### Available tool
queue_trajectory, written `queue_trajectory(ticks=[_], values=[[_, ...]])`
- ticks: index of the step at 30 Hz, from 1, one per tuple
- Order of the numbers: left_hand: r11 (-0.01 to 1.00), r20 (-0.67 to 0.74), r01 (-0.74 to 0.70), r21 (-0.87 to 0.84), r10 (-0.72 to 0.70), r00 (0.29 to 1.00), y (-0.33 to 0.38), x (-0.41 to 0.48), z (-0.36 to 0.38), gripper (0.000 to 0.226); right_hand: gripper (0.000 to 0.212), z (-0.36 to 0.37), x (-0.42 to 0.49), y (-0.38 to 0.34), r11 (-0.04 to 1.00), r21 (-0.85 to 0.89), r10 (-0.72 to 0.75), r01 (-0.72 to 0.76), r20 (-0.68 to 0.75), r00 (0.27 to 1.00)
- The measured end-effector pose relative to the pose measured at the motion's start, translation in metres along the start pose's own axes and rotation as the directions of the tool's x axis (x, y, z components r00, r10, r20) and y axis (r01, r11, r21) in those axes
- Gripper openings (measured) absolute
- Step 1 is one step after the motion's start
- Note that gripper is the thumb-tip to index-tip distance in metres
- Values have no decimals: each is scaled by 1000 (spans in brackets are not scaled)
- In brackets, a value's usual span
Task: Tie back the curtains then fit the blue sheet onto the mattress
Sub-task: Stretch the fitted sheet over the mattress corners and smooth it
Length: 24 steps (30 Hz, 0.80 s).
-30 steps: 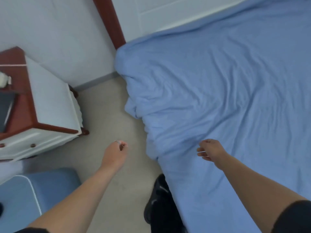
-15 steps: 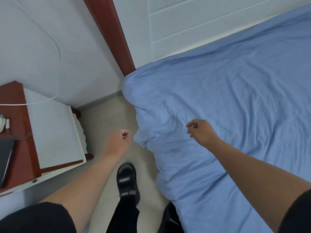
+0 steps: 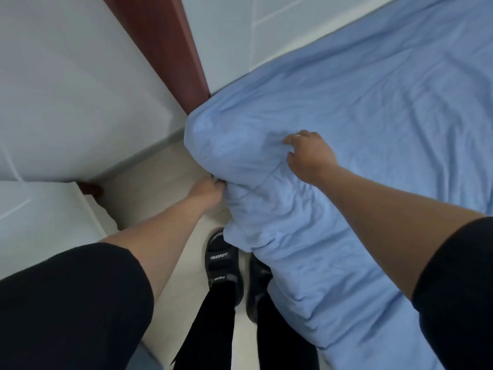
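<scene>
Closed in on the bed's head-end corner since half a second back: gone from hanging free over floor and bed to laying both hands on the sheet [image 3: 373,108]. Also lost sight of the nightstand top, leaving only its white side [image 3: 40,209] at the left edge.

Gripping a bunched fold of sheet with left hand [image 3: 206,192], fingers curled into the cloth at the side of the bed, just under the corner bulge. Clawing the top face with right hand [image 3: 310,156], fingers bent and dug into the cloth, with creases fanning out from the fingertips. Hard to tell how much cloth is caught under that palm.

Spread blue and wrinkled across the whole bed, draped over the corner and down the near side. Rounded at the corner, touching the foot of a red-brown post [image 3: 170,49]. Backed by a white headboard [image 3: 226,36] right of the post and a pale wall [image 3: 66,89] left of it.

Standing on a beige floor [image 3: 149,177] in black shoes [image 3: 222,265], right one partly tucked under the hanging sheet. Wearing black sleeves [image 3: 66,303] down to the elbows.
</scene>
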<state>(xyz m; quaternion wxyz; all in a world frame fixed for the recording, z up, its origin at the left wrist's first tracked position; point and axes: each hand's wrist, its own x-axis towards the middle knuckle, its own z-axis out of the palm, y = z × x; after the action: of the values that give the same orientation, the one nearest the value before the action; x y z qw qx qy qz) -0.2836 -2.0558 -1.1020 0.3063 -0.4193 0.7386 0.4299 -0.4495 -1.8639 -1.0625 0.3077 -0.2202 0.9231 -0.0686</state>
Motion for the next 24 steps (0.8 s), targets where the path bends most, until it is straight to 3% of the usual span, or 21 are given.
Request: queue_trajectory(ticks=[2, 5, 7, 9, 12, 17, 19, 21, 22, 24], values=[[971, -147, -179, -160, 156, 977, -1, 19, 7, 26, 62, 8, 14, -7, 984, -158, -64, 85, 135, 989], [835, -316, -351, -424, 227, 921, -9, 27, 10, 52, 80, 17, 26, -16, 963, -263, -1, 64, 234, 972], [766, -286, -299, -569, 157, 945, -12, 26, 9, 63, 80, 18, 31, -22, 978, -208, 4, 27, 151, 989], [695, -173, -166, -700, 60, 983, -11, 28, 4, 58, 78, 16, 38, -29, 989, -145, -2, 4, 18, 1000], [717, -181, -131, -685, 6, 983, 0, 22, -7, 16, 72, 6, 52, -34, 988, -154, 30, -31, -8, 1000], [873, -347, -148, -465, -27, 937, -22, 9, -25, 14, 59, -3, 70, -32, 983, -175, 55, -55, -7, 998], [933, -270, -122, -339, 28, 963, -30, 15, -31, 19, 58, 0, 75, -32, 981, -190, 28, -37, -53, 998], [916, -68, -53, -397, 28, 997, -25, 23, -29, 34, 59, 5, 77, -31, 974, -227, -11, -14, -106, 994], [860, 41, 29, -510, -9, 999, -16, 26, -26, 37, 60, 7, 76, -31, 971, -239, -21, -6, -112, 993], [640, 187, 214, -738, -111, 976, 2, 34, -18, 29, 65, 12, 72, -30, 974, -227, -12, -12, -102, 995]])
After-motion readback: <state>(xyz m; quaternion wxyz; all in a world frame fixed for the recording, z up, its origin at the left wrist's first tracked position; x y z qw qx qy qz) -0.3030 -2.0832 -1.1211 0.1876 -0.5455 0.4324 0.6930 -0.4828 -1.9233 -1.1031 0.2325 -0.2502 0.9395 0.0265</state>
